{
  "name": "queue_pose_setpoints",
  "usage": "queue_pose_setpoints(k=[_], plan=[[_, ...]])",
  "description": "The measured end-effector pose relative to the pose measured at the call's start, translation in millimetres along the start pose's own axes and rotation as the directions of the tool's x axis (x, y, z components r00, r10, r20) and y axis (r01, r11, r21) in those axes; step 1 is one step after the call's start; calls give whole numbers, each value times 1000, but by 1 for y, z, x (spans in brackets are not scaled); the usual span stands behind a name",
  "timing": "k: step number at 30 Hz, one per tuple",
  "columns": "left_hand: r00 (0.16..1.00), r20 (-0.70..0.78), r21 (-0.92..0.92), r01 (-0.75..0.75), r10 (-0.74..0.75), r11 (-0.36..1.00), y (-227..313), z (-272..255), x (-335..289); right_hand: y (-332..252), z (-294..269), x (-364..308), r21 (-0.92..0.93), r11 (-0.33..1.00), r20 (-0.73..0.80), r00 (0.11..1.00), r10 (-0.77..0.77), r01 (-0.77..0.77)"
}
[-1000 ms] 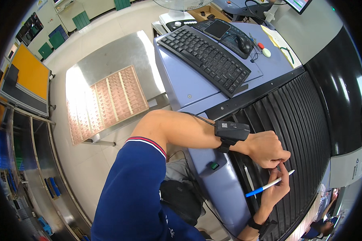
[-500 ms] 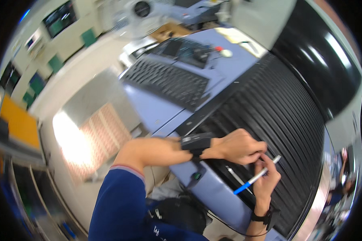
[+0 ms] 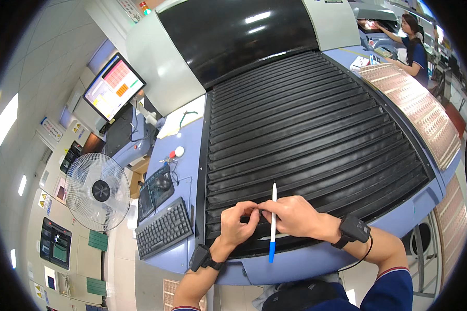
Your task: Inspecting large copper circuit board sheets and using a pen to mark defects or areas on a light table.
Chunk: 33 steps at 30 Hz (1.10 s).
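Note:
My right hand [image 3: 298, 216] holds a slim white pen [image 3: 273, 217] with a blue end. The pen crosses the fingers, white tip pointing away and blue end toward me. Meeting it, my left hand [image 3: 237, 224] has thumb and fingers pinched; whatever lies between the fingertips is too small or hidden to make out. Both hands hover over the near edge of a black ribbed bellows cover [image 3: 296, 140] on a large machine. A thin pale strip [image 3: 265, 238] shows below the fingers, partly covered. A dark band device sits on each wrist.
Left of the bellows are a black keyboard [image 3: 164, 228], a mouse [image 3: 163, 181] and a red-and-white round item [image 3: 179, 151]. A fan [image 3: 99, 191] and a monitor [image 3: 114, 87] stand farther left. Copper-coloured panels [image 3: 410, 106] lie at right; another person [image 3: 414, 52] works beyond.
The view has swung right and up, bringing the machine to the centre. My hands stay together at the fingertips, and the pen in the right hand now stands nearly upright in the picture.

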<state>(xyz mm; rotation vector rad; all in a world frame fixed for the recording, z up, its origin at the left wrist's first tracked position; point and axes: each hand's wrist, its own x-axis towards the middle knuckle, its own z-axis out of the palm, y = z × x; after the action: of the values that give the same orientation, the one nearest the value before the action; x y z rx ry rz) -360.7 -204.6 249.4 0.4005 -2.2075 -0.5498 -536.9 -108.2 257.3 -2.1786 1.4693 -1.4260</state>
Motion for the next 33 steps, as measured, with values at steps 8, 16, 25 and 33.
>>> queue_pose_setpoints(k=[8,16,25,33], plan=[[998,35,-1,-48,48,999,-7,-11,-1,-6,7,4,31,999,35,999,8,-9],[999,2,-39,-51,51,998,-1,-7,6,-7,1,2,17,1000,47,999,19,-20],[996,-13,56,-84,84,995,1,-13,5,-6,4,2,18,1000,22,1000,1,-2],[962,-264,154,121,-77,981,-27,-42,18,16,-24,21,-108,994,-182,983,9,-29]])
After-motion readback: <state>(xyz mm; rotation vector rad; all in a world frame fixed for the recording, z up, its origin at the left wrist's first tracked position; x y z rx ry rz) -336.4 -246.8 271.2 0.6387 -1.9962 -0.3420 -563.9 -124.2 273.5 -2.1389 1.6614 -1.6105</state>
